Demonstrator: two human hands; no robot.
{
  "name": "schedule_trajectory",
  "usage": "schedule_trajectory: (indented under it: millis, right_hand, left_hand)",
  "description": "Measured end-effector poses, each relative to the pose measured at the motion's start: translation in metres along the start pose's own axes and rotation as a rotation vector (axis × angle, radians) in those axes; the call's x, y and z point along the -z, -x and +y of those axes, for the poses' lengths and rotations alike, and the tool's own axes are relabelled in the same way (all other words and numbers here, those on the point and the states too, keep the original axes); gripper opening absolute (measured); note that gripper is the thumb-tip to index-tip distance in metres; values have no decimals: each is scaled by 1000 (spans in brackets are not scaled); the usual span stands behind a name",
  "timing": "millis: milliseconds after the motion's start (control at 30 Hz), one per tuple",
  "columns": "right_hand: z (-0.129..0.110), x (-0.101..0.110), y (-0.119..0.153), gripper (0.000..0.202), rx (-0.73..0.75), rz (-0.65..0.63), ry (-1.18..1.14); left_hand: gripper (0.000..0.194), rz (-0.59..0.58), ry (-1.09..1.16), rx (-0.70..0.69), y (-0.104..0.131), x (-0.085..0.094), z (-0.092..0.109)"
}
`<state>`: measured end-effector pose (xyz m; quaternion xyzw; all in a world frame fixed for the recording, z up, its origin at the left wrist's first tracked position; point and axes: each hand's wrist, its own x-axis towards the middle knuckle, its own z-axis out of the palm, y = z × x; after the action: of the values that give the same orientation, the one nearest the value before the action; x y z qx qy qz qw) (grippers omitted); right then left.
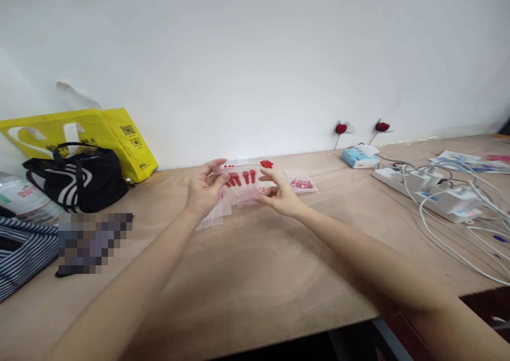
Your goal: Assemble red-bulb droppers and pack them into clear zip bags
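A clear zip bag (244,190) with several small red pieces inside is held up over the table. My left hand (203,187) pinches its left upper edge between thumb and fingers. At the bag's right side is my right hand (280,192), thumb and fingers curled round the lower right corner. More clear bags (212,217) lie flat on the table beneath, partly hidden by the held one. Just behind sits a small pile of red pieces (266,164). Another filled bag (302,183) lies to the right of my right hand.
On the left stand a yellow bag (131,145), a black bag (95,177) and striped cloth (27,252). A blue tissue pack (359,158) is near the wall, beside two red artificial roses (341,128). Power strips (430,193) with tangled white cables occupy the right side.
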<state>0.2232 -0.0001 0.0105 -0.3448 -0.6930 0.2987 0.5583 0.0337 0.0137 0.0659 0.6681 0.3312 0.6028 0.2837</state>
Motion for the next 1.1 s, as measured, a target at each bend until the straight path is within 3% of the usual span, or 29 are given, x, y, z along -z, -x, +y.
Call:
schedule_trajectory:
  millis: [133,233,300,400,533,633,867,1100]
  right_hand:
    - [13,2,-20,22,76,31,-12]
    - [35,12,-15,16,123,97,198]
    - [49,17,-6,17,164,35,321]
    - [60,21,9,22,264,-102,455]
    - [53,26,25,30,389,-99,743]
    - [44,30,36,19,538,-113,882]
    - [42,35,42,24,659,-51,921]
    - [41,38,40,21,647,-25,883]
  left_hand:
    - [16,-117,-72,-269,-1,-35,-25]
    - [8,-200,-323,-464,13,-37,-44]
    - [9,-243,-419,-537,23,-32,-55]
    - [12,-265,-458,-576,36,-25,-65]
    - [13,-264,-506,-615,44,-23,-70]
    - [14,-269,-527,-637,49,-23,-69]
    - [13,-295,-556,-676,55,-18,-63]
    - [11,-348,-723,-857,53,-9,-64]
